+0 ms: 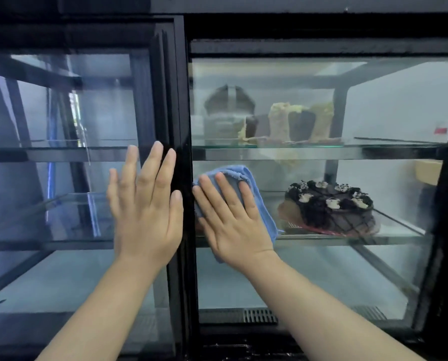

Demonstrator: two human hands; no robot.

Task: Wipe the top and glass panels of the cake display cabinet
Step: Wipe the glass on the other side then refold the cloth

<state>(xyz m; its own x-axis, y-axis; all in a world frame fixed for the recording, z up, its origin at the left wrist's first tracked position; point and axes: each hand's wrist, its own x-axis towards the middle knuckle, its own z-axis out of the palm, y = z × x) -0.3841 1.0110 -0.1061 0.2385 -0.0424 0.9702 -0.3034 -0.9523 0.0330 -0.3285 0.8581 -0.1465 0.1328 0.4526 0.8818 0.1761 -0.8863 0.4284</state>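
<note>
The blue cloth (235, 170) is pressed flat under the right hand (233, 220), fingers straight. Most of the glass panel (334, 277) lies rightward. The left hand (147, 212) is laid flat, empty.

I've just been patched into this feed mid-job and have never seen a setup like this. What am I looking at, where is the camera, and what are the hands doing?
There is no machine here. These are a person's two bare hands, filmed by one wide-angle camera worn on their head, looking forward and down. They face a black-framed cake display cabinet. The left hand lies flat, fingers straight, on the left glass panel beside the middle post. The right hand presses a blue cloth flat against the right glass panel; nothing is gripped. Behind that glass, a chocolate cake sits on the lower shelf and cake slices stand on the upper shelf.
</note>
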